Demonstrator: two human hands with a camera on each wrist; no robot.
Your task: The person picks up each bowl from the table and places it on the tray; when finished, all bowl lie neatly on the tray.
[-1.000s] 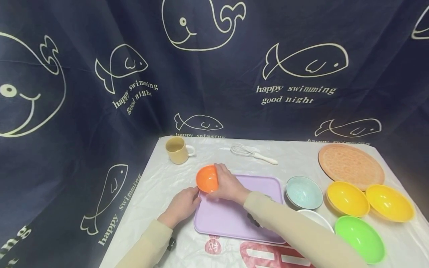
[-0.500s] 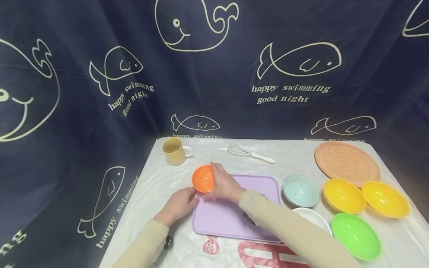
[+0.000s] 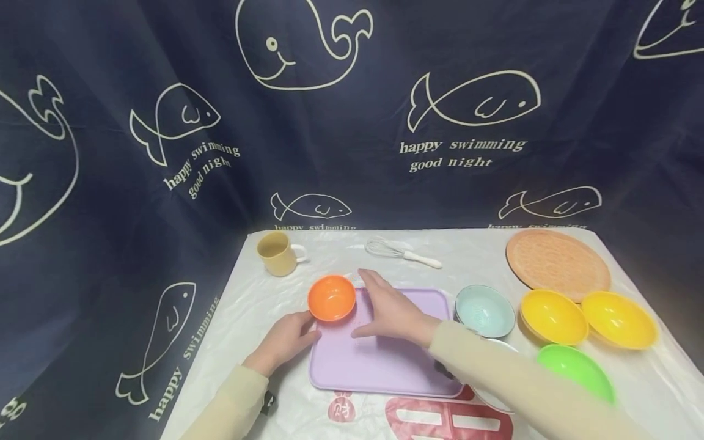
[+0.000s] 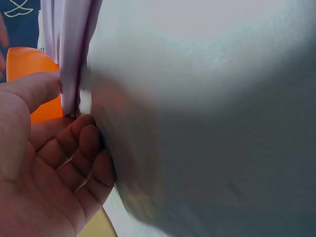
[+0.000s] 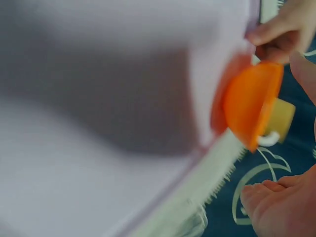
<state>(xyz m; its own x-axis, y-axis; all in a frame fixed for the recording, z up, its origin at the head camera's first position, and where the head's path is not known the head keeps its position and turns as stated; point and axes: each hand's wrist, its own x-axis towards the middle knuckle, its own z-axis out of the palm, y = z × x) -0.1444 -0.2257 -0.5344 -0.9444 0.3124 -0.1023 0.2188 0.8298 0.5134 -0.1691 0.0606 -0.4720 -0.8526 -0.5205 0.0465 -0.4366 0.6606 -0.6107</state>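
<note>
An orange bowl [image 3: 332,298] sits upright on the far left corner of a purple tray [image 3: 385,360]. My left hand [image 3: 286,339] is at the tray's left edge, just in front of the bowl. In the left wrist view its thumb lies against the tray rim [image 4: 71,59], and the other fingers curl in beside the rim. My right hand [image 3: 393,308] hovers over the tray to the right of the bowl, thumb and fingers spread apart with nothing between them. A gap shows between it and the bowl, also in the right wrist view.
Behind the tray stand a tan mug [image 3: 278,253] and a whisk [image 3: 404,252]. To the right are a light blue bowl [image 3: 485,311], two yellow bowls [image 3: 554,318], a green bowl [image 3: 580,370] and a round brown board [image 3: 558,263]. My right sleeve partly covers a white bowl [image 3: 497,400].
My right hand has let go of the orange bowl and moved off to the right, its fingers spreading. The left hand stays at the tray's edge. The head view has shifted slightly.
</note>
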